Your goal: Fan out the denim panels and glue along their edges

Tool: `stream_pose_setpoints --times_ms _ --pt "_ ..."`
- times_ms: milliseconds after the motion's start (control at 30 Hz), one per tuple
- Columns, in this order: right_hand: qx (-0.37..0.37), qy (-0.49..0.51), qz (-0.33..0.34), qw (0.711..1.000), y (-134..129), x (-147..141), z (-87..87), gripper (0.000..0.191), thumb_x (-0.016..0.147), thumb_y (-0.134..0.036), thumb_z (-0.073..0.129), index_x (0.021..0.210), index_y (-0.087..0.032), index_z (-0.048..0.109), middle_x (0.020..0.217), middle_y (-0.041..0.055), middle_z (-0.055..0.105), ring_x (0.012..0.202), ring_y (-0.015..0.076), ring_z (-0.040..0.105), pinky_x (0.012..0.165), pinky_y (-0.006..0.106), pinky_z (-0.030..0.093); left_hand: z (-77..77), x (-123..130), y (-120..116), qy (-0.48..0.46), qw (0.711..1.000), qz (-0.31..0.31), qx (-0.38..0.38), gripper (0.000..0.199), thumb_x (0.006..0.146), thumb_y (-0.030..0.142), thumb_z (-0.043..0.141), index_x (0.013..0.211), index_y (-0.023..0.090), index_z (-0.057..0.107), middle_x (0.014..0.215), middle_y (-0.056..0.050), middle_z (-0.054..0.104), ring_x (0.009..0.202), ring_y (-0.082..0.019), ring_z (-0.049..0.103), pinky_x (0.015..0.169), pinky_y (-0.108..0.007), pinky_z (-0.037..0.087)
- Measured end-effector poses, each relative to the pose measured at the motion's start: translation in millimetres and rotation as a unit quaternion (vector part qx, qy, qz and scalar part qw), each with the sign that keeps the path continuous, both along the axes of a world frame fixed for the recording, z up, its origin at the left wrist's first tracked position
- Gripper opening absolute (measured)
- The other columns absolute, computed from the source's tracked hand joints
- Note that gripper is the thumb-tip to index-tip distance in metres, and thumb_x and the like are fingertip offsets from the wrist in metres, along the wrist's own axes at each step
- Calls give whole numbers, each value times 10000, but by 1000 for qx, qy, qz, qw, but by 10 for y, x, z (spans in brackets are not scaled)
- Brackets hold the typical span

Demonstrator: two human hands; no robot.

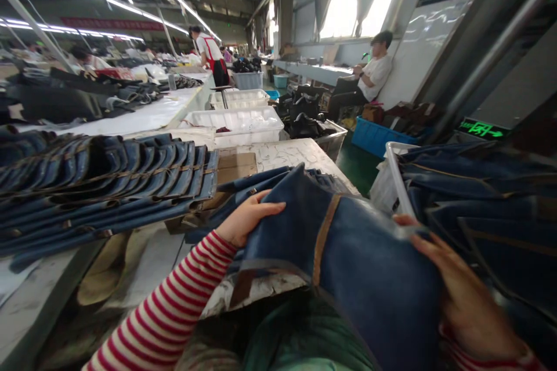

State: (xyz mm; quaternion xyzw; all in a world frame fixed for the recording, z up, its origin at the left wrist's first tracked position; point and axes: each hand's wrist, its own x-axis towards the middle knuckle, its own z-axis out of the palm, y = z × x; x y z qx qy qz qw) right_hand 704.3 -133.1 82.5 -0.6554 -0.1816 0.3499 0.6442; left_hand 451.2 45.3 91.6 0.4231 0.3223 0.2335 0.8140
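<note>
A large dark blue leather-like panel with a brown strip across it (361, 243) is stretched between my two hands above the table edge. My left hand (252, 215) grips its left side, thumb on top and fingers tucked beneath. At the panel's right end, my right hand (456, 284) is closed on the edge, slightly blurred. Under the held piece, more blue panels (261, 179) lie on the table. To the left, many similar panels stand in overlapping rows (174, 168).
On the right, a white-rimmed bin (398, 177) holds more blue panels. White plastic crates (243, 122) stand ahead beyond the table (300, 153), with a blue crate (378, 136) farther right. One person (211, 55) stands in the aisle; another (376, 72) sits by the wall.
</note>
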Motion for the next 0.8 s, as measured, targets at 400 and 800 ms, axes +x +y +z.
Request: stream_pose_setpoints --times_ms 400,800 --pt "96 274 140 947 504 -529 -201 444 608 -163 710 1038 -195 606 928 30 687 761 117 653 641 172 524 1101 370 643 440 471 22 764 338 794 229 402 1046 200 624 1007 -50 635 923 -219 577 806 -331 437" --pt "72 -177 307 932 741 -1329 -1313 225 764 -192 527 956 -191 645 1217 83 510 1112 199 497 939 361 427 -810 -63 773 569 544 -137 602 295 882 238 374 1139 214 518 1104 -47 564 971 -148 553 815 -301 474"
